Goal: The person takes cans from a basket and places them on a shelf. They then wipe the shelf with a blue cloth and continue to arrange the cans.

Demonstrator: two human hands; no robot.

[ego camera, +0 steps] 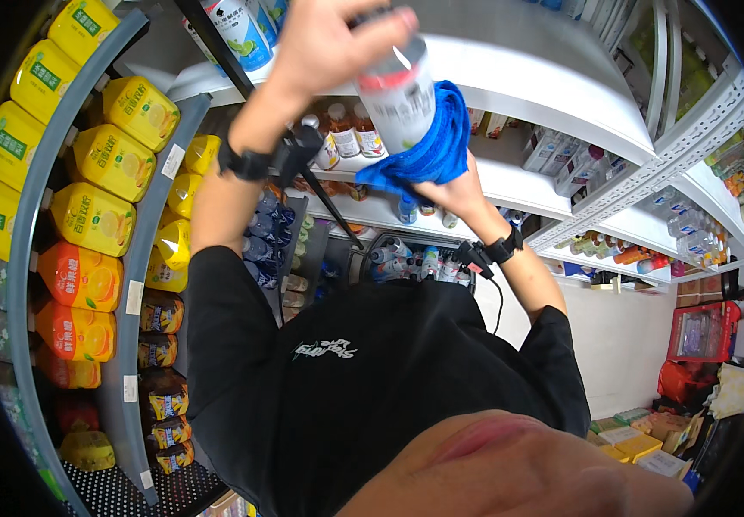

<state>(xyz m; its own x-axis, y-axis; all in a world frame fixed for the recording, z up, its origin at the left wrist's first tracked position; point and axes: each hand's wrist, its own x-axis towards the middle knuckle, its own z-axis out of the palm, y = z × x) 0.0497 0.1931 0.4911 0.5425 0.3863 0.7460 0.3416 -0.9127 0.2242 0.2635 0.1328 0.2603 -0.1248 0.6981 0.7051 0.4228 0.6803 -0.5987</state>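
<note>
My left hand (323, 48), blurred at the fingers, is closed around the dark cap and neck of a large plastic bottle (397, 106) with a pale label and a red band. A blue cloth (433, 145) wraps the bottle's lower part. My right hand (452, 187) grips the cloth from below and presses it around the bottle; its fingers are mostly hidden by the cloth. The bottle is tilted, in front of white shelves. Below, beyond my chest, a dark basket (473, 282) holds several bottles with white, blue and red colouring.
Grey shelves (123, 323) with yellow and orange juice jugs (91, 220) stand at the left. White metal shelving (527, 97) with bottles and cartons runs ahead and to the right. A red box (704, 331) and cardboard cartons (637, 446) lie at the far right. Cables hang from both wrist straps.
</note>
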